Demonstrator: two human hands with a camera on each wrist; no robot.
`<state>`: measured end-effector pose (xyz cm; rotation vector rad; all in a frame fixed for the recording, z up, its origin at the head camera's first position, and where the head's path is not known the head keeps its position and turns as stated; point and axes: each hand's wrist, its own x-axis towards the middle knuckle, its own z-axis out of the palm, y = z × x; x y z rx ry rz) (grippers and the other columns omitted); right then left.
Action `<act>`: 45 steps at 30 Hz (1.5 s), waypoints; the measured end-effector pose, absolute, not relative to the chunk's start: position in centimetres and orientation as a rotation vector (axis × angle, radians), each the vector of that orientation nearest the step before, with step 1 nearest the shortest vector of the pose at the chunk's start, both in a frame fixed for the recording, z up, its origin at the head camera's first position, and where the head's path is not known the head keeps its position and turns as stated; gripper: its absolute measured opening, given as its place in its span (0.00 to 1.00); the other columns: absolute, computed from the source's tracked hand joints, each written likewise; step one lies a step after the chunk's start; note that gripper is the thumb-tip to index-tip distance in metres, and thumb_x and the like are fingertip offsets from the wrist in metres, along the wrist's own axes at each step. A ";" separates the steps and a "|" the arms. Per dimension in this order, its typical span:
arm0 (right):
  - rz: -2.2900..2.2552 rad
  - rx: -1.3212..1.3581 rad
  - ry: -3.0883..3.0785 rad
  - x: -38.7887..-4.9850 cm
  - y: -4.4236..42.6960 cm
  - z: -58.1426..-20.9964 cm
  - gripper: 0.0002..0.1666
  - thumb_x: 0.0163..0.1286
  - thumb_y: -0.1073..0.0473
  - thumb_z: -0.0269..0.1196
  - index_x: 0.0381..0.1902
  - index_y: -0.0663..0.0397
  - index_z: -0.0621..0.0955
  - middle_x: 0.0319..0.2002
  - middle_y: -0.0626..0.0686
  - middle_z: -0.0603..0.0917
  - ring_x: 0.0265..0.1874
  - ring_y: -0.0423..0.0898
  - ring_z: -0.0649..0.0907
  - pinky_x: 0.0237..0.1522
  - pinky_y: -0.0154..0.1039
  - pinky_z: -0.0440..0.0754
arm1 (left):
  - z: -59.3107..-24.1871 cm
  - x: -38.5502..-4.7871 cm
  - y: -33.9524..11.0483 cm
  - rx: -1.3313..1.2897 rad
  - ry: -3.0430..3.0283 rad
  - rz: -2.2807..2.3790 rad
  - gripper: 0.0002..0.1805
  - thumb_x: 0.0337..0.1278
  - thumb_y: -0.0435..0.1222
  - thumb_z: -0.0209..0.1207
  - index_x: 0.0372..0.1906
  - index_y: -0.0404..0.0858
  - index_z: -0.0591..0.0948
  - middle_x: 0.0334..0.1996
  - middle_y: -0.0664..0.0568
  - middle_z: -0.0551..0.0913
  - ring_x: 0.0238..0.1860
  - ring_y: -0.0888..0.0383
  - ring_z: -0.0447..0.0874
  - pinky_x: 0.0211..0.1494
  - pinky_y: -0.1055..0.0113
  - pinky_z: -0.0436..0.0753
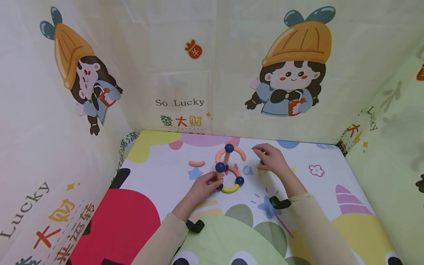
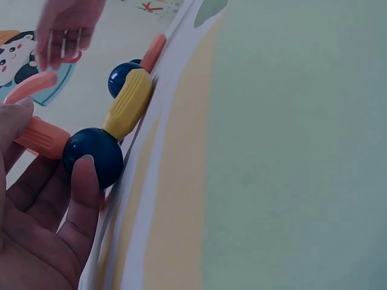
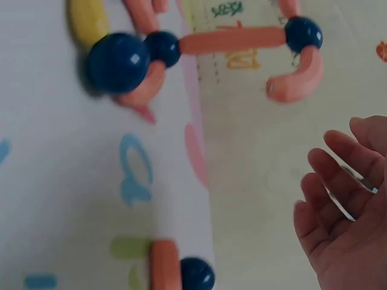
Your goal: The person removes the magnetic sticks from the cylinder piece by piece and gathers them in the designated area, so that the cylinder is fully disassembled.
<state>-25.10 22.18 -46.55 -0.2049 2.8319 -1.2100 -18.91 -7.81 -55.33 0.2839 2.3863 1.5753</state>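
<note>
A standing frame of magnetic building rods and balls (image 1: 227, 155) has blue balls, orange straight and curved rods, and one yellow curved rod (image 1: 230, 188). My left hand (image 1: 204, 187) grips its near left corner. In the left wrist view, fingertips press the lower blue ball (image 2: 94, 158) and an orange rod (image 2: 43, 138). My right hand (image 1: 269, 156) hovers right of the frame, fingers loosely bent and apart, holding nothing. In the right wrist view, a curved orange rod (image 3: 296, 81) hangs from the upper far ball (image 3: 304, 34), its tip free and apart from the fingers.
A loose curved orange rod (image 1: 197, 163) lies left of the frame. Partly behind my right hand, an orange rod (image 1: 263, 167) lies beside a blue ball (image 3: 198, 274). A printed cloth (image 1: 318, 154) covers the table, with printed cloth walls (image 1: 228, 73) around it.
</note>
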 end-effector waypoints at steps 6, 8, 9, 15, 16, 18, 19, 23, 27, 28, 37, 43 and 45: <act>-1.242 -0.295 2.713 -26.0 19.7 -45.3 0.22 0.75 0.41 0.56 0.61 0.40 0.77 0.59 0.51 0.80 0.58 0.55 0.77 0.60 0.57 0.76 | -55.2 -18.8 -7.8 0.290 2.385 1.580 0.21 0.60 0.60 0.60 0.55 0.59 0.81 0.50 0.61 0.84 0.46 0.62 0.84 0.43 0.68 0.84; -1.240 -0.332 2.679 -26.3 19.1 -45.2 0.24 0.74 0.40 0.57 0.63 0.39 0.76 0.60 0.51 0.79 0.60 0.55 0.77 0.60 0.57 0.77 | -55.2 -18.8 -7.8 0.295 2.385 1.576 0.21 0.60 0.60 0.60 0.55 0.59 0.81 0.50 0.61 0.84 0.46 0.62 0.84 0.43 0.68 0.84; -1.240 -0.347 2.663 -26.4 18.8 -45.1 0.25 0.73 0.40 0.57 0.63 0.39 0.75 0.60 0.50 0.79 0.60 0.54 0.77 0.60 0.57 0.77 | -55.2 -18.8 -7.8 0.299 2.383 1.578 0.21 0.60 0.60 0.60 0.55 0.59 0.80 0.50 0.61 0.84 0.46 0.62 0.84 0.43 0.68 0.84; -1.256 -0.401 2.569 -26.9 17.6 -45.0 0.27 0.71 0.37 0.59 0.65 0.33 0.74 0.59 0.47 0.80 0.58 0.52 0.77 0.60 0.56 0.77 | -55.4 -18.9 -7.8 0.336 2.426 1.553 0.21 0.61 0.60 0.59 0.55 0.60 0.80 0.51 0.62 0.84 0.48 0.62 0.83 0.46 0.68 0.83; -1.257 -0.415 2.556 -26.9 17.5 -45.0 0.26 0.71 0.37 0.58 0.65 0.32 0.74 0.58 0.47 0.80 0.57 0.52 0.78 0.59 0.55 0.77 | -55.4 -18.9 -7.8 0.342 2.442 1.542 0.20 0.61 0.60 0.59 0.55 0.60 0.81 0.51 0.62 0.84 0.49 0.63 0.83 0.46 0.67 0.83; -1.265 -0.435 2.536 -27.0 17.4 -45.0 0.23 0.72 0.38 0.58 0.63 0.29 0.75 0.55 0.46 0.81 0.54 0.52 0.78 0.56 0.52 0.78 | -55.4 -18.9 -7.7 0.352 2.465 1.528 0.20 0.61 0.60 0.59 0.55 0.60 0.81 0.51 0.62 0.84 0.49 0.62 0.83 0.47 0.67 0.83; -1.269 -0.444 2.529 -27.0 17.3 -45.1 0.22 0.72 0.38 0.57 0.62 0.28 0.75 0.54 0.46 0.81 0.52 0.53 0.78 0.54 0.51 0.79 | -55.3 -18.9 -7.7 0.356 2.474 1.523 0.20 0.62 0.60 0.58 0.55 0.59 0.81 0.51 0.62 0.84 0.49 0.62 0.83 0.47 0.67 0.83; -1.301 -0.444 2.521 -27.0 17.1 -45.3 0.19 0.72 0.39 0.57 0.59 0.26 0.77 0.48 0.48 0.81 0.46 0.54 0.78 0.51 0.54 0.79 | -55.2 -18.9 -7.7 0.340 2.463 1.523 0.20 0.62 0.60 0.59 0.54 0.59 0.81 0.50 0.62 0.84 0.48 0.61 0.83 0.47 0.66 0.83; -1.314 -0.437 2.550 -27.0 16.9 -45.5 0.19 0.71 0.38 0.58 0.57 0.28 0.78 0.46 0.49 0.81 0.45 0.54 0.78 0.49 0.56 0.80 | -55.2 -18.9 -7.7 0.331 2.459 1.519 0.20 0.61 0.60 0.59 0.54 0.60 0.81 0.51 0.62 0.84 0.48 0.62 0.83 0.47 0.66 0.83; -1.310 -0.437 2.564 -27.0 16.8 -45.6 0.19 0.71 0.38 0.58 0.57 0.29 0.78 0.46 0.48 0.82 0.45 0.54 0.79 0.48 0.54 0.81 | -55.2 -18.9 -7.7 0.331 2.459 1.519 0.19 0.61 0.60 0.59 0.54 0.60 0.81 0.51 0.62 0.84 0.48 0.62 0.83 0.47 0.66 0.83; -1.276 -0.447 2.653 -27.0 16.6 -45.8 0.18 0.73 0.41 0.58 0.57 0.34 0.80 0.50 0.46 0.83 0.48 0.50 0.79 0.52 0.47 0.81 | -55.3 -18.9 -7.8 0.341 2.472 1.509 0.21 0.60 0.62 0.58 0.53 0.60 0.81 0.50 0.63 0.84 0.50 0.62 0.83 0.50 0.64 0.83; -1.280 -0.458 2.667 -27.0 16.7 -45.8 0.16 0.74 0.44 0.58 0.56 0.34 0.80 0.50 0.47 0.83 0.47 0.51 0.78 0.51 0.46 0.81 | -55.1 -18.8 -7.8 0.343 2.469 1.514 0.20 0.61 0.61 0.59 0.54 0.61 0.81 0.51 0.63 0.84 0.51 0.62 0.83 0.52 0.63 0.83; -1.287 -0.458 2.661 -26.9 16.7 -45.8 0.17 0.74 0.43 0.58 0.56 0.34 0.80 0.50 0.49 0.83 0.47 0.51 0.78 0.50 0.46 0.80 | -55.1 -18.8 -7.8 0.346 2.471 1.515 0.19 0.62 0.60 0.59 0.54 0.61 0.81 0.51 0.63 0.84 0.50 0.61 0.83 0.52 0.63 0.83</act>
